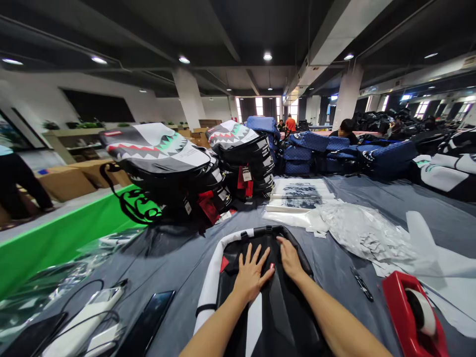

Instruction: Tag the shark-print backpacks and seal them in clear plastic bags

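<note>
A black and white backpack lies on the grey-covered table in front of me, its top edge pointing away. My left hand rests flat on the backpack's upper part, fingers spread, with a small red tag beside the thumb. Near the top right edge of the bag is my right hand. Its fingers are bent over the black surface by the rim, and whether they pinch anything is too small to make out.
Stacked shark-print backpacks stand behind at left, with blue bags farther back. Clear plastic bags lie to the right, near a red tape dispenser and a small black tool. A phone and white power strip lie left.
</note>
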A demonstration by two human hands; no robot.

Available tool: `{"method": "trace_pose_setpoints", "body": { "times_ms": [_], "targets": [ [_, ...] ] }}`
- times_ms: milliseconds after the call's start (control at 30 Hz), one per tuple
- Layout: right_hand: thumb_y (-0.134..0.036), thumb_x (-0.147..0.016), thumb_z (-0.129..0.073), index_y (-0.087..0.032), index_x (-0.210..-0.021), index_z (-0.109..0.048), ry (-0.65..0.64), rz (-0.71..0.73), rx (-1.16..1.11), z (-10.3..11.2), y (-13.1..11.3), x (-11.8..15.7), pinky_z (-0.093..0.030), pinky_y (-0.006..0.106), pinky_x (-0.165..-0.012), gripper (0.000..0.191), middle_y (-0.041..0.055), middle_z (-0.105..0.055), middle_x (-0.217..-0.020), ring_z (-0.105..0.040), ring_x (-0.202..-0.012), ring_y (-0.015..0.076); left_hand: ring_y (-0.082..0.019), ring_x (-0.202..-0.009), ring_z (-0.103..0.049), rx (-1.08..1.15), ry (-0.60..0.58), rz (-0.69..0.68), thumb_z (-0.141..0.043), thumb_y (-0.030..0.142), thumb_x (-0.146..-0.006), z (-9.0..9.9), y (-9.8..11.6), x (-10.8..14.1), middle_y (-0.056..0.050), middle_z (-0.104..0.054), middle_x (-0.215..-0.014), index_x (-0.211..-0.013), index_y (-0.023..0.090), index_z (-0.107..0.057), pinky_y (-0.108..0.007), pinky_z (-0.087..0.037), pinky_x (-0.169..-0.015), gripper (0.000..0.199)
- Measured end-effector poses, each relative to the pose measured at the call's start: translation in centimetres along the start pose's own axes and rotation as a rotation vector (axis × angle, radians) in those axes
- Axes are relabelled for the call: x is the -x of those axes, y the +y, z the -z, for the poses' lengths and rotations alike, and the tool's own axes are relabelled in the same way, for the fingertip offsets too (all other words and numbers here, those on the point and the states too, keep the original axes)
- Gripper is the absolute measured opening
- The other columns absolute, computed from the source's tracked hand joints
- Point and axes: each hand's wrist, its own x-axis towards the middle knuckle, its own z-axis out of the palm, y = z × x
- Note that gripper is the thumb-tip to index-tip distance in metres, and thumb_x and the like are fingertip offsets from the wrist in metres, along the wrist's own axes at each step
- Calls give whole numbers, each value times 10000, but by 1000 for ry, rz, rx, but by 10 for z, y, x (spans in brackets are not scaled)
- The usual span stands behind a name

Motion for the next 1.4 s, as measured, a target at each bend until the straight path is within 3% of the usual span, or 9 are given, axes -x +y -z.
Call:
{"method": "trace_pose_setpoints", "body": {
  "times_ms": [100, 267, 433, 633, 733, 967, 1233, 1333, 1400],
  "targets": [
    [-217, -1005, -232, -179, -1242, -604, 78, -40, -69, 26, 37, -36, -567, 340, -891, 442, 108, -698, -1147, -679, -1025, 193, -366, -1532, -62, 38, 11, -13, -390, 632, -957, -22, -9, 1, -22, -241, -1645, -1545, 398, -195, -679, -172, -1175, 662],
    [-241, -899, -460, -175, -932, -682, 44, -125, -14, 48, 115, -115, -536, 363, -829, 234, 92, -713, -913, -662, -847, 224, -364, -1529, -103, 48, 37, -15, -386, 653, -949, -23, -15, 4, 0, -250, -1639, -1537, 426, -175, -690, -200, -1172, 665],
    [-204, -746, -685, -167, -815, -688, -30, -245, 104, 27, 161, -153, -474, 314, -802, 79, 92, -702, -908, -632, -855, 222, -376, -1522, -137, 35, 55, -44, -357, 665, -950, -30, -21, 4, 23, -241, -1636, -1539, 441, -122, -704, -236, -1157, 673],
    [-315, -839, -659, -200, -713, -686, -114, -376, 169, 9, 177, -157, -372, 267, -662, 173, 62, -699, -828, -606, -828, 200, -381, -1512, -177, -22, 71, -54, -378, 647, -951, -30, -22, 4, 16, -264, -1631, -1545, 422, -109, -677, -265, -1150, 690],
    [-328, -884, -618, -189, -725, -688, -145, -431, 206, 20, 175, -171, -342, 258, -622, 222, 57, -699, -805, -611, -782, 181, -381, -1501, -205, -50, 110, -72, -393, 646, -947, -32, -23, 4, 17, -297, -1621, -1544, 424, -112, -652, -285, -1138, 696],
    [-283, -1032, -285, -128, -1103, -632, -18, -548, 380, 64, 147, -203, -332, 279, -612, 386, 125, -697, -890, -610, -747, 206, -346, -1491, -223, -71, 232, -108, -418, 632, -949, -39, -25, 3, 6, -336, -1610, -1548, 394, -112, -580, -232, -1171, 714],
    [-312, -1048, -339, -169, -1111, -577, 59, -152, 475, 120, 48, -207, -259, 275, -603, 285, 94, -695, -897, -612, -745, 205, -386, -1505, -200, 102, 119, -53, -450, 605, -940, -32, -22, 2, -26, -324, -1611, -1530, 422, -255, -693, -226, -1147, 648],
    [-331, -1048, -338, -161, -1127, -561, 80, -31, 482, 134, 11, -196, -229, 282, -590, 292, 92, -689, -837, -615, -720, 214, -374, -1501, -220, 202, 140, 26, -573, 535, -876, -10, 0, -13, -78, -365, -1592, -1505, 307, -398, -649, -153, -1196, 692],
    [-334, -1042, -339, -161, -1100, -556, 89, 32, 476, 140, -8, -187, -224, 284, -583, 284, 83, -677, -790, -613, -691, 217, -336, -1503, -229, 325, 197, 127, -609, 537, -838, 12, 29, -38, -117, -346, -1598, -1535, 186, -340, -560, -121, -1236, 825]
  ]
}}
